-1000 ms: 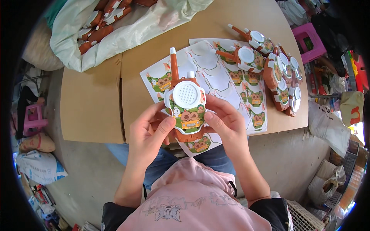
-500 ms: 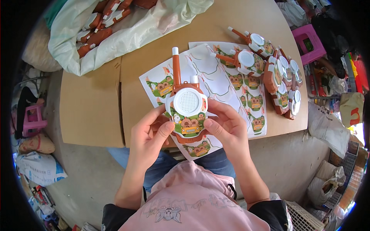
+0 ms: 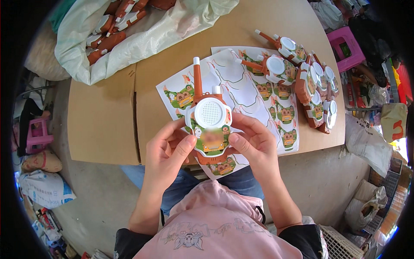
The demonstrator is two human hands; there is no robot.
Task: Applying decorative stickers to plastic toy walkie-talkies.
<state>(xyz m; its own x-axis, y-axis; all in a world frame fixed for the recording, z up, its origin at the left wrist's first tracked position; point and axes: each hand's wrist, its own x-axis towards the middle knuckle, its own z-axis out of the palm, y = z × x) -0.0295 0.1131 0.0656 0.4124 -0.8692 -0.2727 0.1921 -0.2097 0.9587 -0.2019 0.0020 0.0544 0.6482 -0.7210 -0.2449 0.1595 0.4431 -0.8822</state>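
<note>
An orange toy walkie-talkie point(image 3: 209, 125), white-faced with a round speaker grille and cartoon sticker, is being grasped between the left hand point(image 3: 170, 151) and right hand point(image 3: 254, 144), antenna pointing away.

a brown cardboard-covered table point(image 3: 101, 125) fills the middle, over a grey concrete floor point(image 3: 327, 185). far right stands a pink plastic stool point(image 3: 345, 45); another pink stool point(image 3: 36, 134) sits at the left edge, with filled sacks point(image 3: 43, 177) just near of it. at near right lies a white basket point(image 3: 343, 244). the light is bright and even.
</note>
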